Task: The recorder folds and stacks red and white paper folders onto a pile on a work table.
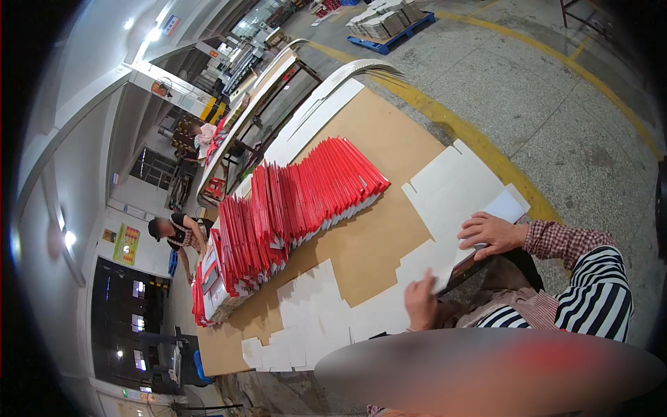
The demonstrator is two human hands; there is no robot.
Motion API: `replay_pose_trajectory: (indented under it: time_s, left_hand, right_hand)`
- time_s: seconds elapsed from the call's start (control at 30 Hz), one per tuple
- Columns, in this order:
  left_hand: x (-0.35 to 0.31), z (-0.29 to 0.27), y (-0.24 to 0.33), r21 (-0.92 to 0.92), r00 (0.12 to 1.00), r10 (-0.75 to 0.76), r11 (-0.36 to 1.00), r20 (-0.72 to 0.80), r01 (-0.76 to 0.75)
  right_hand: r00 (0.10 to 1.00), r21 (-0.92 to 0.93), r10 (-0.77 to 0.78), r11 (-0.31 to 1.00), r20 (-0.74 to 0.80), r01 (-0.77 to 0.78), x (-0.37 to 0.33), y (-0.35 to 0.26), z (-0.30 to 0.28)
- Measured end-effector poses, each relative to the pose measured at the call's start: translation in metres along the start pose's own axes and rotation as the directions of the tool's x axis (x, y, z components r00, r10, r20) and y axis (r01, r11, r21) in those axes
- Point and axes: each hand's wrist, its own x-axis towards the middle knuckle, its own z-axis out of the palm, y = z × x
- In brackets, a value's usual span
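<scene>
White flat cardboard sheets with notched edges lie along the near side of the table. My right hand, in a checked cuff and striped sleeve, rests on the cardboard sheet near the table's right corner. Its fingers are spread, beside a small bluish-white flap. To its left, my left hand is over the white card at the table edge, its fingers smeared by motion. Whether it holds anything cannot be made out. Beyond both hands, a long row of red folded card pieces with white edges leans across the table.
Brown board covers the tabletop. More white cardboard pieces lie at the left. A person stands beyond the table's far left end. Another long table is behind. A blue pallet with stacked card stands on the floor.
</scene>
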Motion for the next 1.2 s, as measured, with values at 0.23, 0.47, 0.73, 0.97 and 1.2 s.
replay_pose_trajectory:
  time_s: [0.23, 0.47, 0.73, 0.97, 1.2]
  left_hand:
    - [0.001, 0.025, -0.022, -0.130, 0.892, -0.416, 0.908, -0.177, 0.398]
    - [0.008, 0.034, -0.005, 0.333, 0.950, -0.313, 0.897, 0.015, 0.291]
    - [0.033, 0.042, 0.041, 0.192, 0.974, -0.082, 0.981, 0.209, 0.041]
    - [0.064, 0.040, 0.064, -0.070, 0.941, 0.094, 0.995, 0.326, -0.075]
    - [0.028, 0.048, 0.067, -0.081, 0.945, -0.001, 0.996, 0.326, 0.029]
  right_hand:
    - [0.999, -0.015, 0.011, 1.000, -0.032, -0.012, 0.003, 0.000, 0.003]
    - [0.999, -0.075, 0.021, 0.997, -0.032, -0.023, -0.002, 0.000, 0.002]
    - [0.902, -0.259, 0.166, 0.923, -0.399, -0.285, -0.034, -0.012, -0.013]
    - [0.348, 0.856, 0.809, 0.516, -0.474, -0.036, -0.057, -0.006, 0.008]
    - [0.995, -0.345, 0.096, 0.933, -0.025, -0.099, 0.034, -0.030, 0.001]
